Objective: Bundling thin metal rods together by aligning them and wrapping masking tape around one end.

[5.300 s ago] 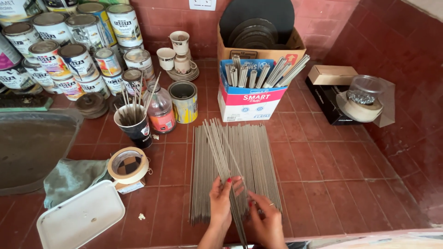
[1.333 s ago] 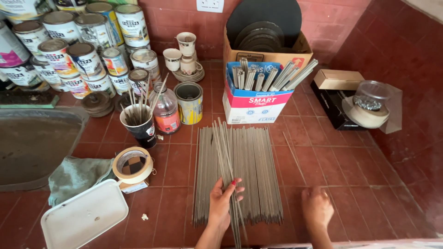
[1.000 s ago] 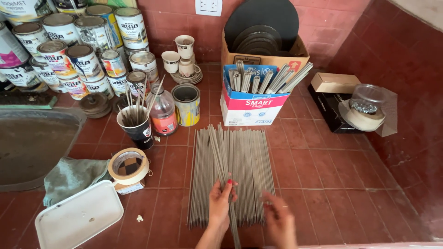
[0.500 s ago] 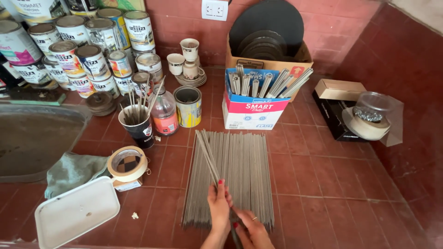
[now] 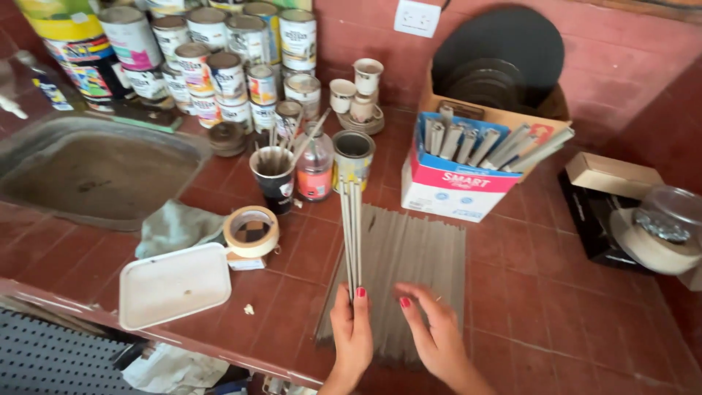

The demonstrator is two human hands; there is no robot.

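Now the left hand [image 5: 351,338] is pinching a few thin grey rods [image 5: 351,234], lifting them toward twelve o'clock off the flat rod pile [image 5: 417,263], while the right hand [image 5: 437,333] is resting open-fingered, steadying that pile.

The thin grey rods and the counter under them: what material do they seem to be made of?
The thin rods in the left hand look like coated metal: straight, stiff, matte grey. The flat pile of rods under the right hand looks the same. The counter seems glazed red ceramic tile, with grout lines showing.
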